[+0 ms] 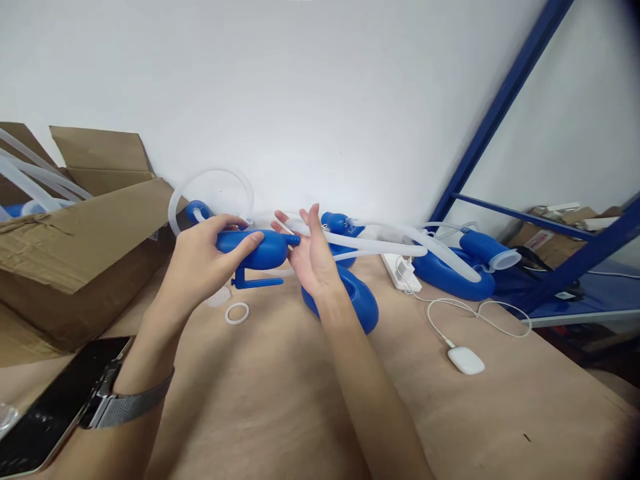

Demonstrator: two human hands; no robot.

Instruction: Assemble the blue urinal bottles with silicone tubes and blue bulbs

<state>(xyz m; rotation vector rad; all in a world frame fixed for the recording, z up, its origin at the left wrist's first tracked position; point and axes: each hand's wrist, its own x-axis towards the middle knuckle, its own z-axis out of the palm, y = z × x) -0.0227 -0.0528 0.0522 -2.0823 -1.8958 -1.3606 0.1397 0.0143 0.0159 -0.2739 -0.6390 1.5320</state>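
My left hand grips a rounded blue plastic piece from above, thumb on its near side. A thin ribbed nozzle juts from its right end, and an L-shaped blue bar hangs beneath. My right hand is open, fingers stretched out, its palm close by the nozzle tip; whether they touch I cannot tell. A translucent corrugated hose runs rightward from behind this hand. Below it lies a blue plastic bottle, partly covered by my right forearm. A white ring and a clear disc lie on the table.
An open cardboard box with hoses stands left, near a black phone. More blue bottles with hoses lie along the wall. A white power strip and a corded white device sit right, before a blue metal rack.
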